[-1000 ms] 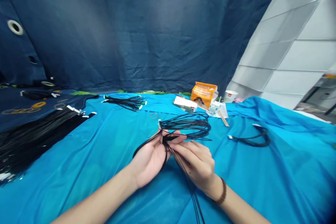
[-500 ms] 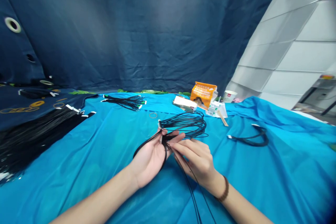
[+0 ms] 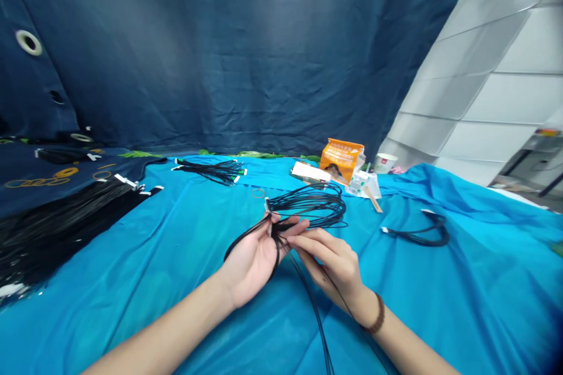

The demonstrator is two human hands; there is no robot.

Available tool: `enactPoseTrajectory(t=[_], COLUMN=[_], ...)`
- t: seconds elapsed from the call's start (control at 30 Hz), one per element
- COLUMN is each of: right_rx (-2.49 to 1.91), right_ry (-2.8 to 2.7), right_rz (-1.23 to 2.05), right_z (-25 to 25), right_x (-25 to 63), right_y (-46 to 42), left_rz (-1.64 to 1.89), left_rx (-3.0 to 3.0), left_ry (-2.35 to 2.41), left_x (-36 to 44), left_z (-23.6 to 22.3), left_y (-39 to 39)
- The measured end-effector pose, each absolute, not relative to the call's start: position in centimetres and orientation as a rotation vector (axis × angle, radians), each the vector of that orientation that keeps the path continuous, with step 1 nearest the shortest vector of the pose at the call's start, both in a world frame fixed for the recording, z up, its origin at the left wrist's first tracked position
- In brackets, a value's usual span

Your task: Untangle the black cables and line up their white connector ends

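Observation:
My left hand [image 3: 253, 258] is palm up and closed on a looped bundle of thin black cables [image 3: 314, 205], close to a white connector [image 3: 267, 205] that sticks up past the fingertips. One cable loop hangs across the left palm. My right hand [image 3: 332, 261] meets it from the right, thumb and forefinger pinching a single thin black cable [image 3: 336, 287] near the connector end. That strand runs down over the right wrist. Other loose cables [image 3: 314, 299] drop between the two hands toward the bottom edge. The exact contact at the fingertips is partly hidden.
A large pile of black cables [image 3: 53, 222] lies at left, and a smaller cable bundle [image 3: 211, 171] at the back. An orange bag [image 3: 341, 158], a paper cup [image 3: 385, 162] and a white-topped box [image 3: 310, 171] stand behind. A curved cable bundle [image 3: 417, 237] rests right on the blue cloth [image 3: 167, 258].
My right hand has shifted slightly right. The thin cable it pinches now runs over the right wrist instead of hanging between the hands. My left hand is nearly still.

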State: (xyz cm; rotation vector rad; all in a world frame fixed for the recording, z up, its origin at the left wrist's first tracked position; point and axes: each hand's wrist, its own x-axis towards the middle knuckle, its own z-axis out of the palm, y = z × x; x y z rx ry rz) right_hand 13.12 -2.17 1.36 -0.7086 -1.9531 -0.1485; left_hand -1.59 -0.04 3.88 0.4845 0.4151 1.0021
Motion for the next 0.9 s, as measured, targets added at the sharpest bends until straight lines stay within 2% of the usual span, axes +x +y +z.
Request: enactPoseTrajectory(t=[0.23,0.43,0.53,0.67,0.8,0.9], right_rx=[-0.788,-0.753,-0.672,-0.77,-0.943,-0.962], right_ry=[-1.62,-1.088,-0.899,-1.004,-1.543,-1.807], right_rz=[0.106,0.743,0.835,0.603,0.155,0.062], right_z=[2.7,3.1,3.4,3.8,3.4,2.7], right_x=[12.8,13.9,15.0,15.6,14.6,13.9], right_y=[-2.3,-1.0,-0.3,-0.4,-1.1,-1.1], left_rz=[1.069,1.153,1.182,1.178,1.173,1.172], left_rx=[0.484,0.423,0.431,0.476,0.513,0.516], left_ry=[0.441,0.731,0.798,0.827,0.829,0.832], left_x=[-1.4,-1.4,-1.4,-1.2,-1.1,-1.2], left_z=[3.4,2.1,1.9,2.0,1.9,1.6], left_y=[0.5,1.5,1.7,1.4,1.4,1.6])
